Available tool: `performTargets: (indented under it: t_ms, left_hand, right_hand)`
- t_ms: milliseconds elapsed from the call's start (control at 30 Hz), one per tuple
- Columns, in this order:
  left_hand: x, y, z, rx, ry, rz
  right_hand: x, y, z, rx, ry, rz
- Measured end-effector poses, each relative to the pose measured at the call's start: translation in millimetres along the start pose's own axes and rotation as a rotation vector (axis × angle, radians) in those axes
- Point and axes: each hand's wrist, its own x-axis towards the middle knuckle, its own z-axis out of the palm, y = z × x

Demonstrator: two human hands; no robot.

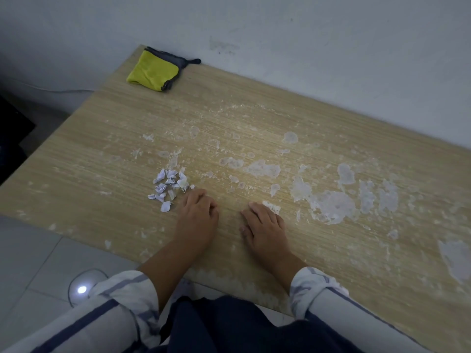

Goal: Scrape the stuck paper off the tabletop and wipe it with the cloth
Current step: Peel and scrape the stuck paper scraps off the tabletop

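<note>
Patches of stuck white paper (331, 205) cover the right half of the wooden tabletop (102, 149). A small pile of scraped paper scraps (169, 186) lies left of centre. My left hand (197, 215) rests on the table just right of that pile, fingers bent down onto the wood. My right hand (265, 225) rests palm down, its fingertips touching a small stuck piece of paper (272, 206). Neither hand holds anything that I can see. A folded yellow cloth (153, 71) with grey trim lies at the far left corner of the table.
The table's far edge runs along a white wall (305, 47). A tiled floor (30, 263) with a bright light reflection lies below the near edge. Something dark stands at the far left on the floor.
</note>
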Motion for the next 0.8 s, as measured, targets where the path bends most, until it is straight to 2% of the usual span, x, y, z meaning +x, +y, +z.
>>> performTargets:
  t_ms: [300,500,633,800]
  left_hand:
    - [1.7,6.4,-3.4,0.006,-0.058,-0.020]
    - [6.7,5.1,-0.8,0.036,-0.038,-0.010]
    - [7.0,7.6,-2.7,-0.031,-0.014,-0.066]
    - [8.2,7.5,-3.0,0.039,-0.079,-0.076]
  right_hand:
    - [0.1,0.5,0.7,-0.007,0.000,0.007]
    - [0.1,0.2,-2.1,0.013,-0.034,0.011]
    - [0.5,-0.2,-2.8,0.028,-0.040,0.017]
    - [1.4,-1.0,-4.0,0.067,-0.055,0.030]
